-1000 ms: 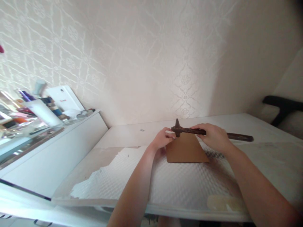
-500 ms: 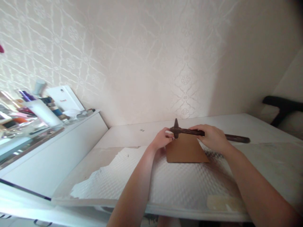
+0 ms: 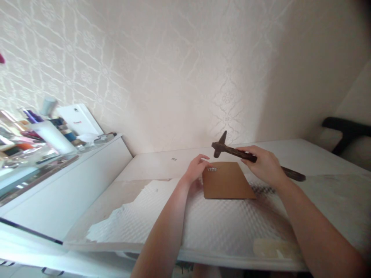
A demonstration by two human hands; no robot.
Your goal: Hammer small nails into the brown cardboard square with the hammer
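Note:
My right hand is closed around the dark handle of a hammer. The hammer's head is raised above the far left corner of a flat brown board. Several small, light nails show in a short row near that corner, though they are too blurred to count. Beside the nails, my left hand rests at the board's left edge. Its fingers are spread a little, and no held thing shows between them.
White quilted padding covers part of the table under the board. At left, a white cabinet carries cups, pens and a white box. A black chair armrest stands at right, and a patterned wall rises behind.
The hammer has lifted from the board's far left corner, its head tilting upward. The row of nails has come into view. My left hand's fingers have eased apart, and the board has stayed in place.

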